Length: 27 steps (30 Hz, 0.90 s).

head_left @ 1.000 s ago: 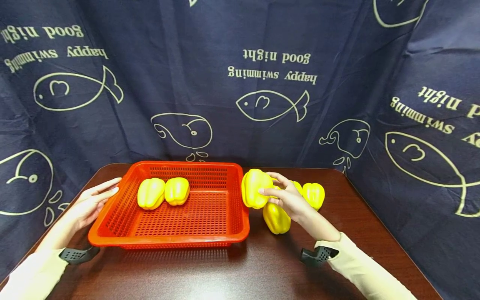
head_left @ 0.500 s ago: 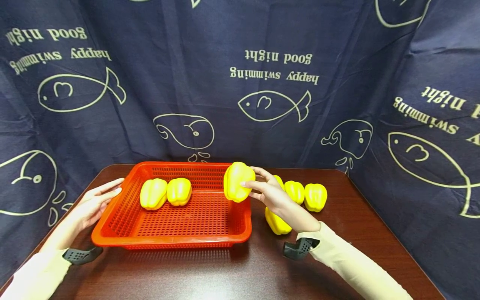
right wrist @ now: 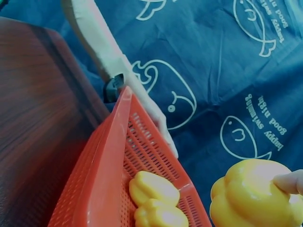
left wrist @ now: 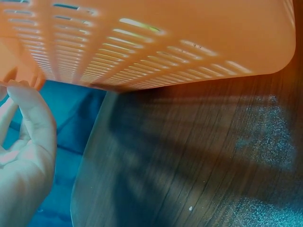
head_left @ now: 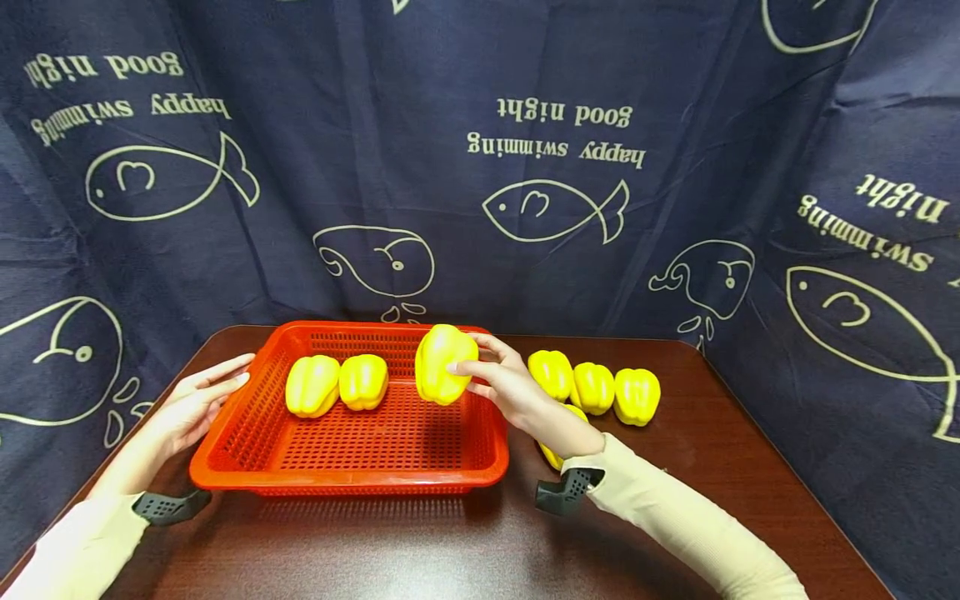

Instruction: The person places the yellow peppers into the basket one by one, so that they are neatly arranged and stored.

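Observation:
My right hand (head_left: 501,377) grips a yellow bell pepper (head_left: 441,367) between thumb and fingers, raised over the right half of a red plastic basket (head_left: 345,480). In the right wrist view the held bell pepper (right wrist: 253,198) shows at the lower right, with one fingertip on its side. Two more yellow bell peppers, a left one (head_left: 311,387) and a right one (head_left: 363,382), lie side by side in the basket's left part. My left hand (head_left: 191,408) has its fingers extended, fingertips right at the basket's left rim; the left wrist view shows this hand (left wrist: 28,146) beside the slotted wall.
Several yellow bell peppers (head_left: 592,388) lie on the dark wooden table (head_left: 675,475) right of the basket, one partly hidden behind my right forearm. A navy curtain (head_left: 420,150) with fish drawings hangs behind the table and along both sides.
My right hand has carried the bell pepper leftward from beside the basket's right rim to over its inside. My left hand stays at the left rim.

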Tool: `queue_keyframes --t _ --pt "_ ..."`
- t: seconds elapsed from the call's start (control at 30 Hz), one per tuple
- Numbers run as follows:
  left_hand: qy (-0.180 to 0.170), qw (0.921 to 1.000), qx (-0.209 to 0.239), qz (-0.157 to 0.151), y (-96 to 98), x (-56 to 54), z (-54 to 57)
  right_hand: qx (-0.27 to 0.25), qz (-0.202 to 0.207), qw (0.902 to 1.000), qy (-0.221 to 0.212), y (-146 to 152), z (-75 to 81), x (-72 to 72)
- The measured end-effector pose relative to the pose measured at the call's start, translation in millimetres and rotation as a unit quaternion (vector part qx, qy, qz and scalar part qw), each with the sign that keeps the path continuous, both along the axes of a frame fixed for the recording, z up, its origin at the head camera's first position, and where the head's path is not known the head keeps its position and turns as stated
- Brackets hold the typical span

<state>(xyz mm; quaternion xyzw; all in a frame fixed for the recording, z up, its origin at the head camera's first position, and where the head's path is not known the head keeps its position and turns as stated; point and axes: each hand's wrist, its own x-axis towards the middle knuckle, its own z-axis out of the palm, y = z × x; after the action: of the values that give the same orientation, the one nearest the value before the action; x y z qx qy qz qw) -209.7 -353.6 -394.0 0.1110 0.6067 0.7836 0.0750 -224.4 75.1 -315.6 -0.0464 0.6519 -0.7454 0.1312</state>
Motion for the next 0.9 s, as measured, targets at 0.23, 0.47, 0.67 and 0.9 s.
queue_keyframes --t 0.23,0.47,0.67,0.9 --pt "-0.001 1.0000 -0.003 0.008 0.2 1.6 0.7 0.010 0.005 0.9999 -0.010 -13 -1.6 -8.4" --pt "-0.003 0.9999 -0.003 0.013 1.8 1.3 3.2 0.015 0.007 0.9996 -0.021 -19 -2.3 -20.0" --pt "-0.009 0.9999 0.005 0.010 1.0 0.6 2.6 0.027 0.013 0.9990 -0.033 -25 -0.7 -27.1" --pt "-0.004 0.9998 -0.008 0.020 0.8 -1.2 1.0 0.055 0.020 0.9967 -0.057 -34 -0.9 -37.1"
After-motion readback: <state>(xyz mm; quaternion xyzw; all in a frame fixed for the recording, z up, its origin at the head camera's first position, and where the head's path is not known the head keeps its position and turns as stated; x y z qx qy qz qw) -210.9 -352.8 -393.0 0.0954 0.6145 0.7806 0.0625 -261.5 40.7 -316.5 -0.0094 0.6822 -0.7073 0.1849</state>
